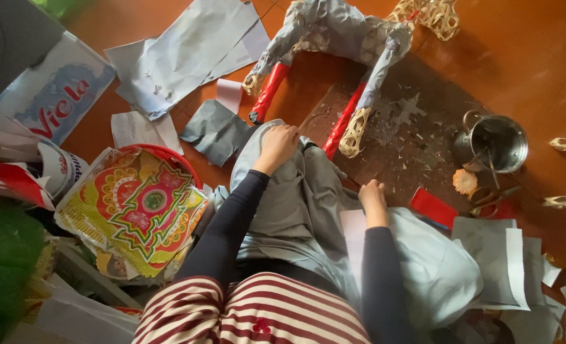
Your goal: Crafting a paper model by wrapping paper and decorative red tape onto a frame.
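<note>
My left hand (279, 145) rests with curled fingers on my grey-trousered knee (296, 204), holding nothing that I can make out. My right hand (372, 194) is closed in a loose fist at the edge of a pale paper sheet (354, 236) lying on my lap; whether it pinches the sheet is unclear. Just beyond my hands stands a woven bamboo animal frame (340, 32), partly covered with grey paper, its legs wrapped in red (270, 89).
A dark board (404, 127) strewn with paper scraps lies under the frame. A steel pot (496, 143) with a brush stands at right. Scissors (487, 200) lie below the pot. Grey paper sheets (181, 64) lie on the floor. A colourful patterned sheet (136, 210) lies at left.
</note>
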